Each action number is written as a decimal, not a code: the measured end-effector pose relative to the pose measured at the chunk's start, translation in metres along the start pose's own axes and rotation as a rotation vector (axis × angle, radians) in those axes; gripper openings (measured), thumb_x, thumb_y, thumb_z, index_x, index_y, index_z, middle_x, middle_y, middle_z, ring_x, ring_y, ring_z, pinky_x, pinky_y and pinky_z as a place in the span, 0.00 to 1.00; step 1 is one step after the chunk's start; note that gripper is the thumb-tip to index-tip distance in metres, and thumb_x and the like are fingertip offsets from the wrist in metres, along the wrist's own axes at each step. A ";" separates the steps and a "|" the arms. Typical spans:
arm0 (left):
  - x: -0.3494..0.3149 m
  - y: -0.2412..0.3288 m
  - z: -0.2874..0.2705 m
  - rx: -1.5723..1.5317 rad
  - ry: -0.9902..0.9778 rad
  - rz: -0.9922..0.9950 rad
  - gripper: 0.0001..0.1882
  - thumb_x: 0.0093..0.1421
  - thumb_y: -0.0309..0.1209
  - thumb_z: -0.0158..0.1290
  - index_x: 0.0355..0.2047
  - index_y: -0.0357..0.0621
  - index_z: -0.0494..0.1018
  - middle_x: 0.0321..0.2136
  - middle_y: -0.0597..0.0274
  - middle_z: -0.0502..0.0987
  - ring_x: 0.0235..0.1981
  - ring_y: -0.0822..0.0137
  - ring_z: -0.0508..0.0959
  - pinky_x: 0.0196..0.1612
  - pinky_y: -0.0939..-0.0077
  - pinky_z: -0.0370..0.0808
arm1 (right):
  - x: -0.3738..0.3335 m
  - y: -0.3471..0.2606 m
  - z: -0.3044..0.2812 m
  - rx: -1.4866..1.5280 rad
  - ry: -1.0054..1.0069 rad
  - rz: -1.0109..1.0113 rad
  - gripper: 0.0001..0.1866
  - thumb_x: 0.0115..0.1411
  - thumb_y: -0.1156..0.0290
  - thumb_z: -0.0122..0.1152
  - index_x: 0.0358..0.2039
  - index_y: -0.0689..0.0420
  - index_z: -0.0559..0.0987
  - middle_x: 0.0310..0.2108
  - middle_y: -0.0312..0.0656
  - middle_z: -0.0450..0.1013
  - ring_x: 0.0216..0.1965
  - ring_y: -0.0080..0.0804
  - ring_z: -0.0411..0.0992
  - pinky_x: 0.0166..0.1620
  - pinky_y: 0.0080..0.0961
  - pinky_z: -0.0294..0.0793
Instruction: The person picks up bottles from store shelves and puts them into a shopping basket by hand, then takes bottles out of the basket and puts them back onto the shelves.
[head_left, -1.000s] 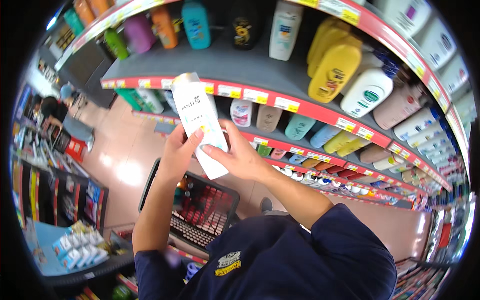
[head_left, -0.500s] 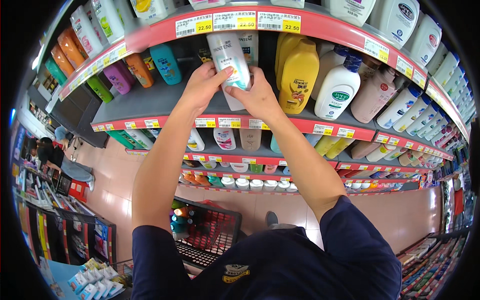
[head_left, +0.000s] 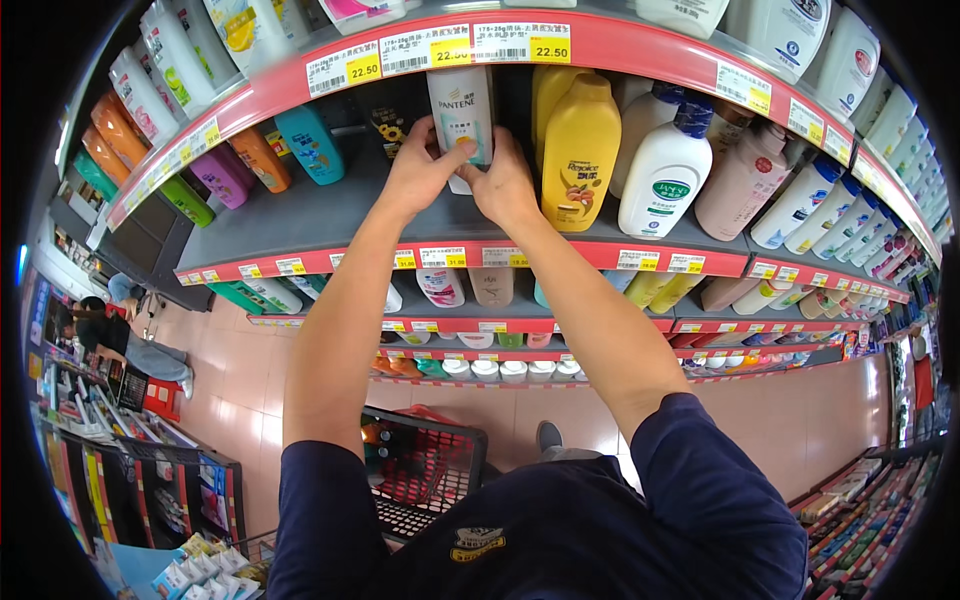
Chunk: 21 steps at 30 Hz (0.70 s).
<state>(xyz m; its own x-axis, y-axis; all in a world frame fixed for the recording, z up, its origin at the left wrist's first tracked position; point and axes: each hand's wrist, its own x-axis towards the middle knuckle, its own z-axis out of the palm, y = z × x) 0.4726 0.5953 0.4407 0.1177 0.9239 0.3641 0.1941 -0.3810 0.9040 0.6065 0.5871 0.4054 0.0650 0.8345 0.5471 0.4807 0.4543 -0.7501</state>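
A white shampoo bottle [head_left: 460, 105] with a pale green label patch stands upright on the grey shelf [head_left: 330, 215], between my two hands. My left hand [head_left: 428, 165] grips its left side, thumb across the front. On the other side my right hand [head_left: 500, 175] holds it the same way, the thumbs close together low on the bottle. Its lower part is mostly covered by my fingers. Close to my right hand is a large yellow bottle [head_left: 580, 150]. A dark bottle [head_left: 388, 122] sits behind my left hand, partly in shadow.
A white pump bottle [head_left: 665, 175] and a pink pump bottle [head_left: 740, 180] stand farther right. Leftward are a blue bottle [head_left: 310, 145] and an orange bottle [head_left: 260, 160]. The red-edged upper shelf [head_left: 640, 55] overhangs my hands. Below is a black shopping cart [head_left: 425, 455]; another person [head_left: 125, 340] is far left.
The white bottle has gone from tilted in front of the shelf to upright and farther back on it. Both hands moved with it, still gripping. The view shifted slightly.
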 end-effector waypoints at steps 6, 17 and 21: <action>0.007 -0.031 0.007 0.135 0.072 0.076 0.34 0.53 0.39 0.63 0.54 0.30 0.62 0.37 0.49 0.77 0.35 0.65 0.77 0.39 0.72 0.75 | 0.010 0.016 0.008 0.074 0.002 -0.052 0.29 0.52 0.68 0.67 0.51 0.63 0.66 0.48 0.59 0.69 0.49 0.57 0.69 0.50 0.42 0.70; 0.003 -0.035 0.013 0.193 0.185 0.101 0.33 0.53 0.42 0.63 0.52 0.32 0.65 0.39 0.43 0.78 0.38 0.55 0.81 0.43 0.67 0.76 | 0.013 0.022 0.012 0.038 -0.017 -0.058 0.27 0.55 0.69 0.63 0.53 0.63 0.66 0.49 0.59 0.70 0.51 0.55 0.70 0.52 0.39 0.70; -0.002 -0.014 0.025 0.300 0.193 0.094 0.33 0.52 0.41 0.62 0.51 0.30 0.64 0.37 0.39 0.78 0.38 0.49 0.80 0.41 0.65 0.76 | 0.017 0.032 0.006 0.021 0.004 -0.088 0.25 0.55 0.69 0.63 0.51 0.63 0.67 0.46 0.59 0.72 0.50 0.55 0.71 0.51 0.39 0.70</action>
<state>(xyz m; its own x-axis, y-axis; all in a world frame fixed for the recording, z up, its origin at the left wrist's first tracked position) 0.4938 0.5983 0.4219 -0.0314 0.8631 0.5040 0.4716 -0.4318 0.7688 0.6180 0.6179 0.3885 0.0270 0.7899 0.6127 0.4658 0.5323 -0.7068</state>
